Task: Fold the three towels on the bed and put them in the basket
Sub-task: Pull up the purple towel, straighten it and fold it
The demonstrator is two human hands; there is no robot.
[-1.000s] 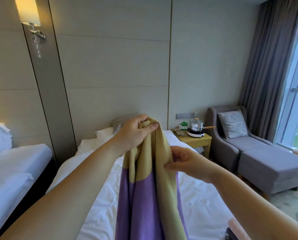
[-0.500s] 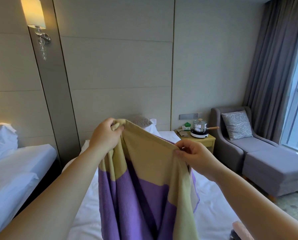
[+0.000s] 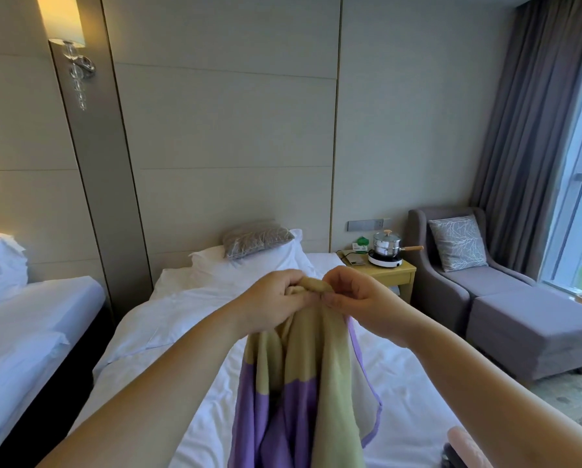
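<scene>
Both forearms reach forward; the left hand [image 3: 276,304] and right hand [image 3: 357,304] meet knuckle to knuckle, fingers curled pinching the towel [image 3: 303,383] by its top edge (tan over purple), which hangs above the bed [image 3: 168,319].

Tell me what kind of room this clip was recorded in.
Most likely a twin hotel room: two white-linen beds side by side, the near bed and the left bed, a wall lamp on the panelled wall, and a grey armchair by the curtain.
</scene>
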